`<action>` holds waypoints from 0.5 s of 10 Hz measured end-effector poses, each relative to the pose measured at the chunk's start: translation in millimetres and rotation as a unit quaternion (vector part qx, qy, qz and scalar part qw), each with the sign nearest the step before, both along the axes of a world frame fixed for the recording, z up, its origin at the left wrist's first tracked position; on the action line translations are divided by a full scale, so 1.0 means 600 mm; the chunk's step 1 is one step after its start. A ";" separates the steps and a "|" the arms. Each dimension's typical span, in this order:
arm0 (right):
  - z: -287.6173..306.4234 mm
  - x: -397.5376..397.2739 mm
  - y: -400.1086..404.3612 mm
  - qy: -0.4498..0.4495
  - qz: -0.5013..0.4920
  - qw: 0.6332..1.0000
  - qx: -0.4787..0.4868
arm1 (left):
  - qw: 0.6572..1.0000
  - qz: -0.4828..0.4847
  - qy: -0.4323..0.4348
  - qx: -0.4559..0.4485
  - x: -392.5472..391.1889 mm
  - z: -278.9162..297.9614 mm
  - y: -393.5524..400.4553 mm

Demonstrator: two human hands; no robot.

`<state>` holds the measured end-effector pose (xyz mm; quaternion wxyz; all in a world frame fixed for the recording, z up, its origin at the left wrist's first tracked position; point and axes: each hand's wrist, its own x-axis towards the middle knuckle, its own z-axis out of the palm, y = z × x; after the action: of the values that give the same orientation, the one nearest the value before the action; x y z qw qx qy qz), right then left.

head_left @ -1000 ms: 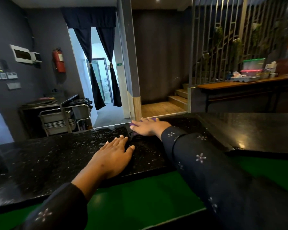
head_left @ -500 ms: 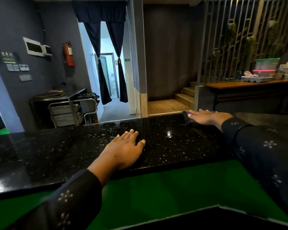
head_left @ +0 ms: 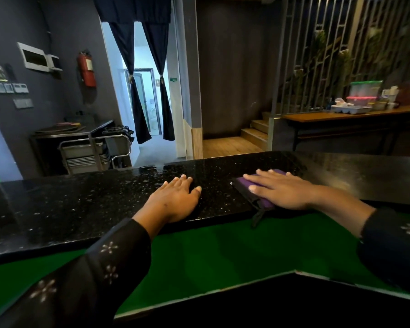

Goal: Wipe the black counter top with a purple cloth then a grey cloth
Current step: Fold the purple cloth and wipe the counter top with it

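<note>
The right hand [head_left: 284, 191] is lying flat, right of the frame's centre, fingers straight and slightly spread, pressing down on the purple cloth [head_left: 258, 185]. The cloth is sitting folded beneath the palm and fingers, close to the near edge of the black counter top [head_left: 81, 209]; its purple face is showing past the fingertips and beside the thumb, and a dark strip of it is hanging over the counter's front edge toward the lower part of the frame.

The left hand [head_left: 175, 200] is resting palm-down on the bare counter just left of centre, fingers straight and held close together, thumb out to the side, holding nothing. It is lying near the cloth but apart from it. Both arms are wearing dark sleeves [head_left: 100, 275] with small pale flower marks.

The counter is running across the middle of the frame, glossy and speckled, with droplets glinting around the left hand. Below it, a green surface [head_left: 211, 256] is filling the lower centre.

Farther out, a red fire extinguisher [head_left: 87, 69] is hanging on the grey wall at upper left, dark curtains [head_left: 140, 91] are framing a bright doorway at upper centre, and a wooden table [head_left: 341, 114] with plastic containers is standing at upper right.
</note>
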<state>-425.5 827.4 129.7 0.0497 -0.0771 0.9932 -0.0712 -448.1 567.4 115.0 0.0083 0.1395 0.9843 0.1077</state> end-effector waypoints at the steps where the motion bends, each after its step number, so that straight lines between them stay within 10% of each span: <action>1: 0.003 -0.034 0.027 0.002 -0.077 0.997 -0.002 | 1.000 -0.004 0.000 0.007 0.000 0.002 0.000; 3: 0.001 -0.060 -0.050 0.003 -0.189 0.982 0.011 | 0.999 0.003 -0.007 0.035 0.000 0.007 -0.002; 5: -0.009 -0.010 -0.207 0.017 -0.046 0.999 0.013 | 0.957 0.016 -0.040 0.288 0.026 0.043 -0.030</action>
<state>-431.5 703.1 124.0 0.0305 -0.0320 0.9973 -0.0587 -432.7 549.6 140.7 0.0049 0.1161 0.9124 0.3925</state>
